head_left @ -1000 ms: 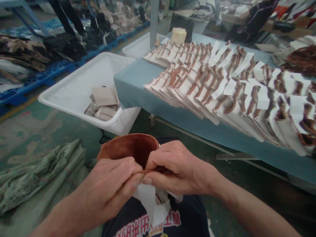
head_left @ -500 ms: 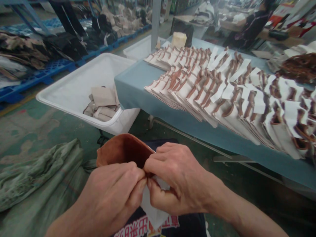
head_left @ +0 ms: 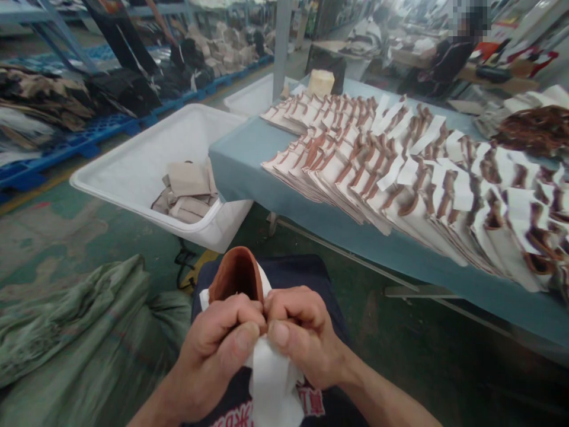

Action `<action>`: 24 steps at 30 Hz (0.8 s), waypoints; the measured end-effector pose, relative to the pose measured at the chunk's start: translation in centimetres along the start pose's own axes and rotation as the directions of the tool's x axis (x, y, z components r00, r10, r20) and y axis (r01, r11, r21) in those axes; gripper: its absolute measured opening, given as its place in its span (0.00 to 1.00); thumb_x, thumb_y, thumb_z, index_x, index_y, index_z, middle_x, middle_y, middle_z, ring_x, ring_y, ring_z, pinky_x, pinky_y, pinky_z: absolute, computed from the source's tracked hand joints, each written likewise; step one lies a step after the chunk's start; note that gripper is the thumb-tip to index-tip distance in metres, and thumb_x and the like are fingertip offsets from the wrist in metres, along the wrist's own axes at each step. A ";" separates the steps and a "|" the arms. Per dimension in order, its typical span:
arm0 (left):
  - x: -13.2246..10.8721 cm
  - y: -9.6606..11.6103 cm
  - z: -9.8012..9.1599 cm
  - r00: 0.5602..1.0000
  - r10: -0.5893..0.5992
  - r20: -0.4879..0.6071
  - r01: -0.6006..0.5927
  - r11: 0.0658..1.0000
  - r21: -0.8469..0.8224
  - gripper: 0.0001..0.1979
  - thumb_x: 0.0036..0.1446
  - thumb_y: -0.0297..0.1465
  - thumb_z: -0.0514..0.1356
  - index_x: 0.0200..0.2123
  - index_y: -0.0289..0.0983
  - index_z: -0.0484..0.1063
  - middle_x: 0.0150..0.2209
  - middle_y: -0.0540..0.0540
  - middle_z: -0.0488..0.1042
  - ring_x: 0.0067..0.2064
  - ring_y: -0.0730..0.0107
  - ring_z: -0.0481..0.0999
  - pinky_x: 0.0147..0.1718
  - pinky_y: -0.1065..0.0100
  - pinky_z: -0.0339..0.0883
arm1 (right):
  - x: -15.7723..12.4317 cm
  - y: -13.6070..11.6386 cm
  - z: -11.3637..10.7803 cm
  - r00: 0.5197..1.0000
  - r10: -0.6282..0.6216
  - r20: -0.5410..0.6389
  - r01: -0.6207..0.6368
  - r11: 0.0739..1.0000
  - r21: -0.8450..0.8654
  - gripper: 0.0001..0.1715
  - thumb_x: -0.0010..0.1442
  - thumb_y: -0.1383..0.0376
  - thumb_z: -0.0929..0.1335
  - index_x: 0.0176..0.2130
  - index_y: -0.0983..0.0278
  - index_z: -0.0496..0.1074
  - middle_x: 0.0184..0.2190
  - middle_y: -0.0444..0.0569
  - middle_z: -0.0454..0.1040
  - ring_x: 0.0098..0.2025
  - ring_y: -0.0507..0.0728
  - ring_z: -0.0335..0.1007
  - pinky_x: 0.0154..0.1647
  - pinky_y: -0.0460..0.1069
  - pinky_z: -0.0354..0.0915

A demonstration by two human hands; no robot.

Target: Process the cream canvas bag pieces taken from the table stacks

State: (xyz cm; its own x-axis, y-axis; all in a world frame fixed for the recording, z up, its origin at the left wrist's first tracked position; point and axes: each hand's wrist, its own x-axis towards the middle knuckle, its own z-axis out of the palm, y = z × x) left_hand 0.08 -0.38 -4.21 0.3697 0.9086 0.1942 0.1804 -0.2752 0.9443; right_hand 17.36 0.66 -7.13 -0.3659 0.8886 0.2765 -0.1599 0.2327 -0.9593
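Over my lap, a shoe upper (head_left: 236, 274) with a brown suede-like lining and a white outside is pinched between both hands. My left hand (head_left: 222, 344) is closed on its near edge, thumb on top. Beside it, nearly touching, my right hand (head_left: 306, 332) grips the same edge with thumb and bent fingers. A white strip (head_left: 268, 379) hangs down below the thumbs, and its upper end is hidden at the fingertips. The opening of the upper faces up and away from me.
A blue-covered table (head_left: 240, 154) carries rows of similar uppers (head_left: 355, 160), many with white strips. To its left stands a white bin (head_left: 128, 166) holding beige pieces (head_left: 189, 184). Green sacking (head_left: 106, 344) lies at lower left. A co-worker (head_left: 453, 59) sits at the back right.
Both hands have turned so the thumbs now show on top. The upper's opening looks narrower and has shifted right, and more of the white strip hangs in view.
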 end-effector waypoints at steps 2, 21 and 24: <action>0.2 0.1 -0.4 0.999 -0.036 0.035 0.037 0.998 -0.051 0.32 0.77 0.55 0.50 0.26 0.39 0.67 0.23 0.53 0.64 0.21 0.74 0.61 0.19 0.70 0.59 | 0.1 -0.4 -1.0 0.996 0.031 0.083 -0.029 0.999 -0.019 0.36 0.71 0.37 0.65 0.25 0.59 0.62 0.18 0.40 0.62 0.20 0.50 0.54 0.21 0.47 0.53; 0.7 3.1 -1.2 0.907 0.297 0.298 -0.378 0.885 0.270 0.17 0.73 0.25 0.51 0.28 0.41 0.56 0.21 0.59 0.63 0.22 0.77 0.64 0.26 0.69 0.57 | 0.8 -5.3 -4.2 0.880 -0.247 0.406 0.382 0.876 -0.294 0.32 0.84 0.53 0.58 0.32 0.62 0.73 0.22 0.41 0.76 0.27 0.51 0.68 0.38 0.51 0.61; -0.6 1.9 0.5 0.935 0.303 0.183 -0.322 0.942 0.089 0.22 0.80 0.35 0.51 0.29 0.42 0.53 0.20 0.57 0.60 0.21 0.76 0.63 0.25 0.70 0.59 | -0.1 -3.4 -3.4 0.901 -0.236 0.365 0.293 0.950 -0.110 0.37 0.83 0.45 0.57 0.29 0.61 0.70 0.19 0.39 0.71 0.25 0.50 0.66 0.39 0.49 0.64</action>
State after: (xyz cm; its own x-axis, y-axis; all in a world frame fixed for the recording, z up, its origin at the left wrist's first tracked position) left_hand 0.68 -1.58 -2.67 0.5675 0.7090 0.4186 0.1319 -0.5801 0.8038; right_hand 21.09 1.10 -4.07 -0.6267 0.6010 0.4960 -0.1585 0.5249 -0.8363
